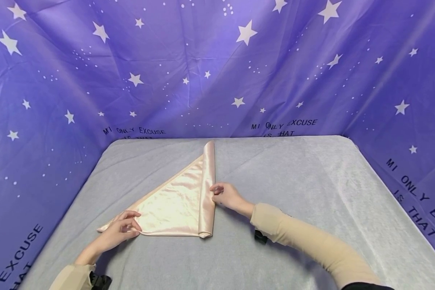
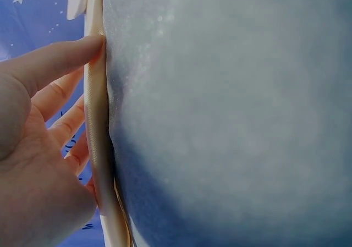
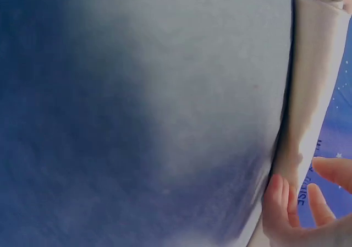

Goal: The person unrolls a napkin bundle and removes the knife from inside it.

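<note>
A pale pink satin cloth (image 1: pixel 170 201) lies on the table as a triangle, its right side wound into a long upright roll (image 1: pixel 208 177). My left hand (image 1: pixel 121 229) rests on the cloth's near left corner, fingers spread and relaxed. The left thumb (image 2: pixel 82 49) touches the cloth's edge (image 2: pixel 98 109) in the left wrist view. At the middle of the roll's right side is my right hand (image 1: pixel 227 196), its fingertips against the satin. Seen from the right wrist, the fingers (image 3: pixel 278 203) press on the roll (image 3: pixel 313 82) and the thumb stands apart from them.
The table (image 1: pixel 293 173) is covered with a grey-blue plush cloth. A purple curtain (image 1: pixel 188 60) with white stars and dark lettering hangs behind it and at both sides. Dark straps (image 1: pixel 261 237) sit at both wrists, below the beige sleeves (image 1: pixel 304 237).
</note>
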The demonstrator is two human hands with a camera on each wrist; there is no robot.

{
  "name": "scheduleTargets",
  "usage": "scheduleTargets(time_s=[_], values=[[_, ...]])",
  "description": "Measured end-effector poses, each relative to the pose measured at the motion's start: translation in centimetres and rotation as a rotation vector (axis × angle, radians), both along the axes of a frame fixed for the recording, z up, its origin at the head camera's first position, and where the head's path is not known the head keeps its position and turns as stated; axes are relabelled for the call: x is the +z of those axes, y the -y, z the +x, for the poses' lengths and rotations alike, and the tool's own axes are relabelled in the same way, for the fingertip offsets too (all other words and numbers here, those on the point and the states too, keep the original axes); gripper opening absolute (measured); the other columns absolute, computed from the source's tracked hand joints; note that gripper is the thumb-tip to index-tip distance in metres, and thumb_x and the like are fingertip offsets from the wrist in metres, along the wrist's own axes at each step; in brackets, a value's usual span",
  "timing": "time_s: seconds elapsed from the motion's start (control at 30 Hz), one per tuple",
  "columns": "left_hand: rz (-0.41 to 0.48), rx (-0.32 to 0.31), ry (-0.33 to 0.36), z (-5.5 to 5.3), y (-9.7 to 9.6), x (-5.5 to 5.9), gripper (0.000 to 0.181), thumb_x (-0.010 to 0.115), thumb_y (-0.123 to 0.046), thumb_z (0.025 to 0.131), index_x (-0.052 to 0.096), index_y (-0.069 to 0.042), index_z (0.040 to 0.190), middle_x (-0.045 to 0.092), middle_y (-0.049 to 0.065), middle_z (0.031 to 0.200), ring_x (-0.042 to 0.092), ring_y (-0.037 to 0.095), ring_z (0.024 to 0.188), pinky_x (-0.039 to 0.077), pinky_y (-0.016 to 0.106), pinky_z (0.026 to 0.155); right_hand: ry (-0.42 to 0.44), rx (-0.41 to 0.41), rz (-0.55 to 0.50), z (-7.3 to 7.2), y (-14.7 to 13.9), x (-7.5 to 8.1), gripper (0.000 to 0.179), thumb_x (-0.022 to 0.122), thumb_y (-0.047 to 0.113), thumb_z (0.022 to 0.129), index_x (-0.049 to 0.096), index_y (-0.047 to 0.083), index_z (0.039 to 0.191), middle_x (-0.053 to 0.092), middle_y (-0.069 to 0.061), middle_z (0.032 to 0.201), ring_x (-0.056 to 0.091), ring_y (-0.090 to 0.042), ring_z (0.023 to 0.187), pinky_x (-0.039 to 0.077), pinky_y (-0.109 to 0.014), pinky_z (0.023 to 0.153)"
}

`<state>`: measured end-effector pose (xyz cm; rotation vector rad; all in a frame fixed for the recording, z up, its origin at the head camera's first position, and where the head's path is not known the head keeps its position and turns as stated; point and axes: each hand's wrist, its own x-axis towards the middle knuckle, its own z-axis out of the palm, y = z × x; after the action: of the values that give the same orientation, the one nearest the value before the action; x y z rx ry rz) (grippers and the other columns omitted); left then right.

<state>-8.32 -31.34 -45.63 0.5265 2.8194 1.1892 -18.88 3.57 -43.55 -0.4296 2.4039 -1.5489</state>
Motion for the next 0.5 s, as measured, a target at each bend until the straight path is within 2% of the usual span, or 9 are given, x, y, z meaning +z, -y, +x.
scheduleTargets(time_s=[0.07,0.3,0.5], values=[[-0.007,0.001,-0.006,0.0,0.0,0.0,0.014,0.069,-0.009,0.075,0.061,-0.02,0.073,0.047,0.013,0.111,0.03,0.023,0.101,0.041,0.021,0.07,-0.064,0.021,0.015,0.1,0.1,0.3,0.027,0.061,-0.004,0.07,0.062,-0.003,0.097,0.06,-0.012,0.082,0.053,-0.014,0.071,0.042,-0.02,0.058],[-0.028,0.019,-0.031,0.0,0.0,-0.3,0.015,0.069,-0.01,0.074,0.061,-0.022,0.072,0.048,0.009,0.11,0.03,0.016,0.101,0.039,0.021,0.071,-0.139,0.126,0.006,0.2,0.7,0.9,0.025,0.059,-0.003,0.072,0.061,-0.005,0.097,0.06,-0.013,0.08,0.053,-0.016,0.071,0.043,-0.02,0.061],[-0.013,0.01,-0.016,0.0,0.1,-0.4,0.016,0.069,-0.01,0.074,0.06,-0.022,0.072,0.048,0.01,0.11,0.031,0.025,0.101,0.039,0.022,0.07,-0.194,0.166,0.067,0.2,1.5,1.0,0.024,0.061,0.0,0.073,0.062,-0.004,0.097,0.058,-0.009,0.079,0.051,-0.013,0.071,0.041,-0.02,0.065]])
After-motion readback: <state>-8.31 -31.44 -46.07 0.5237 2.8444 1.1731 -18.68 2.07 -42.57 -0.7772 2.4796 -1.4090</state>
